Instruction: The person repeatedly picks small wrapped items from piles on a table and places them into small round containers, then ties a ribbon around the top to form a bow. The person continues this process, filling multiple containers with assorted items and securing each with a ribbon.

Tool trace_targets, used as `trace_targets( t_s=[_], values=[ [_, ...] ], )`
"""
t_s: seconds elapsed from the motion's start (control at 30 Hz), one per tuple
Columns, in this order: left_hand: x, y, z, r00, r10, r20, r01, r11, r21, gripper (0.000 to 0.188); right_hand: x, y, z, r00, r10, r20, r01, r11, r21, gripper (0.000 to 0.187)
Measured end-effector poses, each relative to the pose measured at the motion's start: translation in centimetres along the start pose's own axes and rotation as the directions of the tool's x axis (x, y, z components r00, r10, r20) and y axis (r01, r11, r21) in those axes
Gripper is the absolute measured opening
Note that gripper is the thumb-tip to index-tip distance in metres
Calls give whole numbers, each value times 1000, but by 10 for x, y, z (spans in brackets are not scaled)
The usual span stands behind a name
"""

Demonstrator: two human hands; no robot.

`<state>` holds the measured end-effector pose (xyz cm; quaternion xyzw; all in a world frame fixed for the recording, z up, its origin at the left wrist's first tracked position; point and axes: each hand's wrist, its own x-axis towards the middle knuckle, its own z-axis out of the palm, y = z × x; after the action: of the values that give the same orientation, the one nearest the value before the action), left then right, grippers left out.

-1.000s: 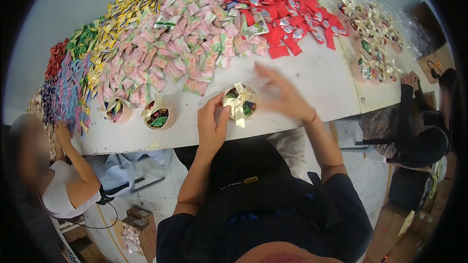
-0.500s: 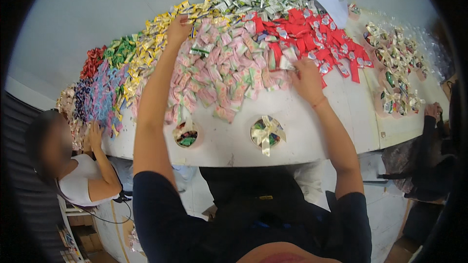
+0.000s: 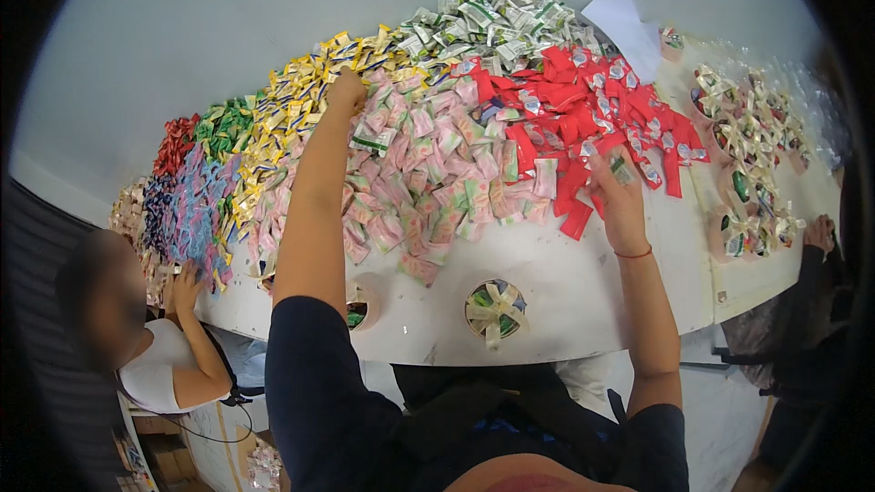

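The right hand (image 3: 624, 216) has a small silver-green packet (image 3: 621, 171) between its fingers, beside the red packets (image 3: 570, 96). The left hand (image 3: 346, 96) is at the yellow packets (image 3: 301, 87); its fingertips are hidden, so I cannot tell their grip. The round ribboned cup (image 3: 495, 309) stands on the desk (image 3: 583, 301), nearer to the right hand, on its left and toward the person, without long axis

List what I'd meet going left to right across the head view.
Dark red packet pile, glossy green packet pile, left hand, round pink tub with cream ribbon, right hand, cluster of ribboned pink tubs
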<state>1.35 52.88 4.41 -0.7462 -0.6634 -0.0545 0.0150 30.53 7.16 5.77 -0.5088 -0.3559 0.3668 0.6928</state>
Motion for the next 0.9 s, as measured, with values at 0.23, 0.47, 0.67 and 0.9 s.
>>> trace_targets(
  t_s=[0.23,0.47,0.67,0.9],
  values=[
    [48,-36,-30,930,7,367,116,943,-313,17,5,1,-3,998,14,-54,-2,976,216,43],
    [48,47,-42,913,408,25,-286,681,-674,26,4,0,0,984,55,168,-145,796,587,51],
    [9,142,24,896,440,-68,-445,888,-115,58,9,6,5,957,124,264,-272,703,657,53],
    [39,74,-48,931,358,75,-345,927,-149,62,6,12,0,981,108,163,-170,882,440,44]
  ],
)
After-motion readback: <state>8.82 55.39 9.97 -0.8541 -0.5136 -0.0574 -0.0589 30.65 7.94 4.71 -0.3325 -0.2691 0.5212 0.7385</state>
